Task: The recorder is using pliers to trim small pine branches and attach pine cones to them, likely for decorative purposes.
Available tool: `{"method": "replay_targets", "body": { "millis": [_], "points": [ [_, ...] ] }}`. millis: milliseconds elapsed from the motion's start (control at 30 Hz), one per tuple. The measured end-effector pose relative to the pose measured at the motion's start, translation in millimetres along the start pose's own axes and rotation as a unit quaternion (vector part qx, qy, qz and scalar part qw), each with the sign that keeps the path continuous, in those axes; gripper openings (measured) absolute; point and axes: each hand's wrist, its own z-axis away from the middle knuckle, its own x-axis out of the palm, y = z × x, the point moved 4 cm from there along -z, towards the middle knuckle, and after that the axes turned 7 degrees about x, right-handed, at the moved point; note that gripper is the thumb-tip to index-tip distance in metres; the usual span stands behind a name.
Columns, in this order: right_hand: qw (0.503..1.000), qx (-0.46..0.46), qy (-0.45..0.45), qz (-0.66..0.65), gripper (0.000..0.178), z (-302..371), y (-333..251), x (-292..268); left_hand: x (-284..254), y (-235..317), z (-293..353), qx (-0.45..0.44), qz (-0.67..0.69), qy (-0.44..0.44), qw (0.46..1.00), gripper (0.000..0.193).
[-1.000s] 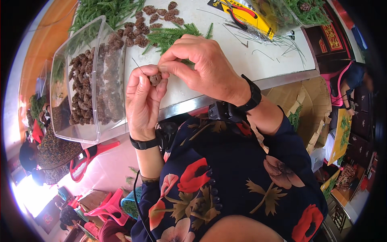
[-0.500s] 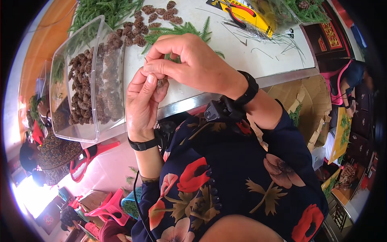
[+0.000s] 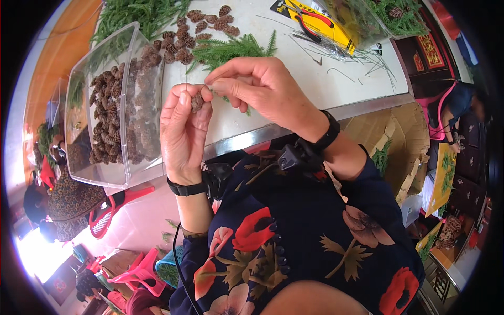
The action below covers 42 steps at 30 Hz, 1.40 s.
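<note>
Head view: left hand (image 3: pixel 184 118) grasps a small pine cone (image 3: pixel 197 103) between thumb and fingers. Right hand (image 3: pixel 268 89): thumb and forefinger nearly meeting, just right of the pine cone; anything pinched there too small to tell. Green sprig (image 3: pixel 233 49) beyond right hand. Risks: sideways tug could twist the pine cone free of its slight fingertip hold; over-squeezing could snap scales.

We've got a pine cone (image 3: pixel 197 103) in our L hand (image 3: pixel 184 125), R hand (image 3: pixel 266 86) curled just beside it, nr white table's (image 3: pixel 315 84) edge. More cones (image 3: pixel 109 115) in clear plastic box (image 3: pixel 124 113) to our L; green sprig (image 3: pixel 233 50) just beyond hands; red-handled pliers (image 3: pixel 319 17) on yellow pkg (image 3: pixel 340 39), upper R.
</note>
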Motion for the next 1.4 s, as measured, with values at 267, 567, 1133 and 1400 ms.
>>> {"method": "replay_targets", "body": {
  "millis": [267, 567, 1133, 1400],
  "points": [
    [0.992, -0.088, 0.007, 0.092, 0.011, -4.2, -14.4, 2.8, 1.6, -2.3, -0.4, -0.003, -0.01, 0.048, 0.999, 0.031],
    [0.982, -0.108, -0.018, 0.154, 0.012, -10.3, -17.0, 3.8, 0.5, -2.8, -0.7, 0.003, -0.073, 0.087, 0.994, 0.034],
    [0.99, -0.109, 0.051, 0.067, 0.01, -5.9, -8.3, 7.0, 23.1, -5.7, -4.2, -0.052, -0.133, 0.129, 0.981, 0.02],
    [0.991, -0.104, 0.024, 0.083, 0.008, -3.7, -13.8, -2.6, 19.3, -2.0, -7.1, -0.111, -0.175, -0.001, 0.978, 0.024]
  ]
}}
